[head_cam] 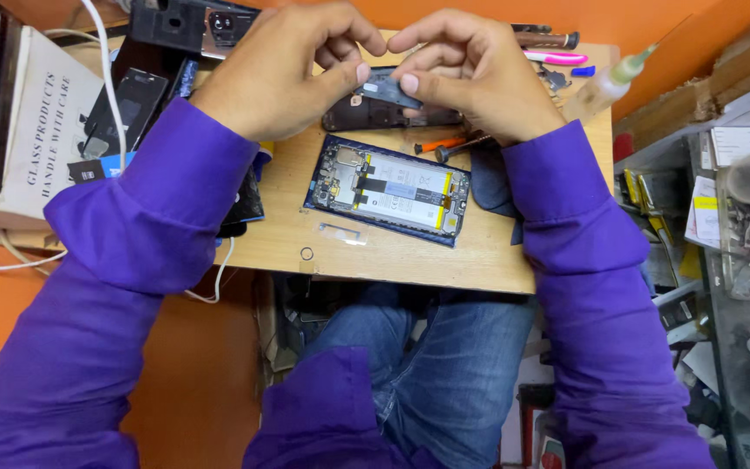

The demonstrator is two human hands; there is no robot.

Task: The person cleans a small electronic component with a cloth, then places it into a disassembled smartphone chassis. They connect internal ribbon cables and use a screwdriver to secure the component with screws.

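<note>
both hands, left [284, 74] and right [470, 74], pinch one small dark part [385, 87], perhaps a cover, at 12 o'clock of one opened phone [390, 189].

A cramped repair stall with orange walls [653, 17] and a small wooden worktop [410, 256].

The pale plywood board sits against the bright orange surround, evenly lit from above. To one side, a glass-fronted shelf unit [740, 287] holds loose parts and packets; on the other, a white cardboard box [41, 130] stands beside white cables [110, 78].

Head view (close), straight down
</note>
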